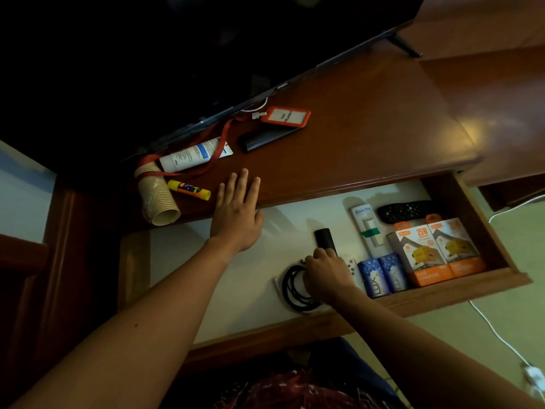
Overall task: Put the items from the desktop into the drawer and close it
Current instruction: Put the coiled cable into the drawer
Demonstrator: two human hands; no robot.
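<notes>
**Filling the drawer, roughly half done**

Head view: inside the open drawer (501,231), the right hand (327,273) grasps a black stick (323,237). Beyond its front, the left hand (236,211), fingers spread flat and empty, nears the desktop's glue stick (188,189), tube (194,154), cups (156,196), badge (285,118).

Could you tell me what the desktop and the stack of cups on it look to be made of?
The desktop looks like wood or wood veneer with a glossy reddish-brown varnish, since it mirrors a bright patch of light. The stack of cups, lying on its side, looks like matte beige paper with ribbed walls, apparently inside a thin clear plastic sleeve.
</notes>
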